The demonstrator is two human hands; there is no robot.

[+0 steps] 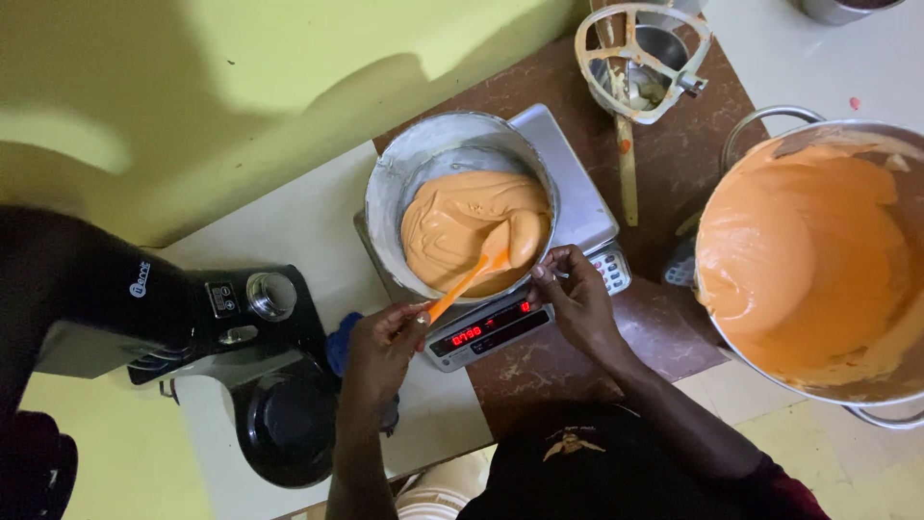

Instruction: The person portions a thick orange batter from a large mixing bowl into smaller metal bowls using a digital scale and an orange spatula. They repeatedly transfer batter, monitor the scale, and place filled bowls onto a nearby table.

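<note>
— Pinched between thumb and fingers, the left hand (385, 337) has its grip closed on the handle end of an orange spatula (472, 274), blade sunk in the orange batter (462, 217).

— And the other hand?

— The right hand (576, 294) has its fingertips closed lightly on the near rim of the round metal cake pan (395, 183), likely to steady it while the spatula works.

— Where does the pan stand?

— On a digital kitchen scale (568, 183), its red display lit toward the person, which suggests the batter is being portioned by weight.

— What surrounds it?

— To the right, a large steel mixing bowl (818, 260) heavy with the same batter. Behind the scale, a batter-smeared beater attachment (640, 63) rests on the brown surface (674, 154). At left sits a black stand mixer (231, 318), its bowl seat empty.
</note>
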